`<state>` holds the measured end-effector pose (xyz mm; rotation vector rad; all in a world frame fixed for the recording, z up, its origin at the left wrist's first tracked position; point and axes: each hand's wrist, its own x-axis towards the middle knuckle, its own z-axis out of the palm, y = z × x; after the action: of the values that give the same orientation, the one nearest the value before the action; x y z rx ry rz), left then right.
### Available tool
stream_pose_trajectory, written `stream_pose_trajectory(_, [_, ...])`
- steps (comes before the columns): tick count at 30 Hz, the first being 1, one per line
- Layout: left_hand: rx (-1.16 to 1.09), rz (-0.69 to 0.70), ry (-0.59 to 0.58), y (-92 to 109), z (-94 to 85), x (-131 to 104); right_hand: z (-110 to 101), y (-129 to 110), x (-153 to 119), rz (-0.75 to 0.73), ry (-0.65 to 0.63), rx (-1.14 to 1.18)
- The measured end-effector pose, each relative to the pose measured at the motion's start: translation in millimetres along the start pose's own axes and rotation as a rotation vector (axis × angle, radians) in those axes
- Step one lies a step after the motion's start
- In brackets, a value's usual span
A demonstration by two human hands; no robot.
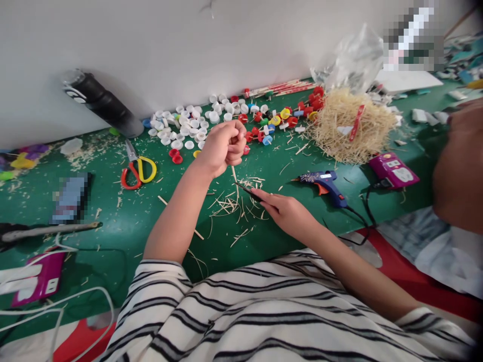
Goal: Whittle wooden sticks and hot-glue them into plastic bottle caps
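The left hand [222, 146] is curled into a fist, its fingers closed round a thin pale wooden stick [234, 177] that points down over the green felt-like bench [124, 216]. The right hand [287, 211] pinches a slim dark blade [247, 191], its tip just below the stick among pale curled wood shavings [236, 206]. Nearby lie one pair of red-and-yellow-handled scissors [138, 168], one blue plastic glue gun [324, 183], one straw-like heap of slivers [352, 125] and too many round plastic bottle caps [188, 125] to count.

Looking like a home craft corner: sitting against a plain white wall [169, 40], a green-covered worktable [124, 221]. Lying left of its centre, yellow-and-red-handled scissors [136, 168]; spreading along the wall edge, white, red and blue plastic bottle caps [226, 118]; resting right, a blue glue gun [325, 185] beside heaped pale wooden sticks [349, 125].
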<state>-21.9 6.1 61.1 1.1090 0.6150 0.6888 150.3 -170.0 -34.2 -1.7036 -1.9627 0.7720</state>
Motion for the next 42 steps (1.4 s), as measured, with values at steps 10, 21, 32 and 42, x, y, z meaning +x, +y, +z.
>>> stream_pose_trajectory(10, [-0.012, -0.027, -0.016, 2.4, 3.7, -2.1, -1.8, -7.0, -12.5, 0.047, -0.093, -0.132])
stream_pose_trajectory(21, [-0.045, -0.041, -0.045, 4.1, 4.2, -5.0, -2.1, -4.0, -11.8, -0.017, -0.049, -0.123])
stream_pose_trajectory(32, [-0.037, -0.061, 0.042, 6.6, 3.8, -5.3, 0.2, -11.7, -1.0, 0.018, -0.083, -0.153])
stream_pose_trajectory(42, [0.032, 0.001, 0.04, 5.1, 6.0, -6.1, -1.3, -9.5, -5.8, 0.008, -0.094, -0.16])
